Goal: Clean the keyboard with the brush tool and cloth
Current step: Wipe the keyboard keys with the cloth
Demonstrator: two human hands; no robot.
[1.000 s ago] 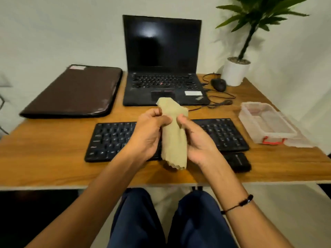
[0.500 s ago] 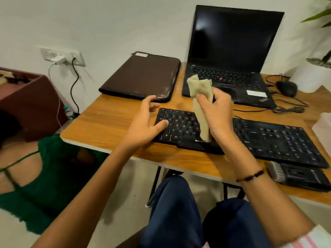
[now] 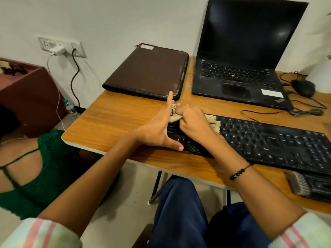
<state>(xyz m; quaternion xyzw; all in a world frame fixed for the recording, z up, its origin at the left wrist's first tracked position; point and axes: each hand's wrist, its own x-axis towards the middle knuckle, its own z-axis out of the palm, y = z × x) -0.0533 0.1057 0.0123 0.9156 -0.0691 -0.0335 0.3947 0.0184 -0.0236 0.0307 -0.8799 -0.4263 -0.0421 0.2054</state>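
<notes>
Right hand (image 3: pixel 194 125) presses cloth (image 3: pixel 212 120) onto keyboard (image 3: pixel 272 142); left hand (image 3: pixel 157 129) steadies its end.

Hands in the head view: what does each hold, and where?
Right hand presses the bunched cloth onto the keyboard. Left hand grips nothing, braced open against the keyboard's left end.

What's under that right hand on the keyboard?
A beige cloth lies pressed under the right hand on the keyboard, at its left end. The keys beneath cloth and hand are covered and cannot be seen.
</notes>
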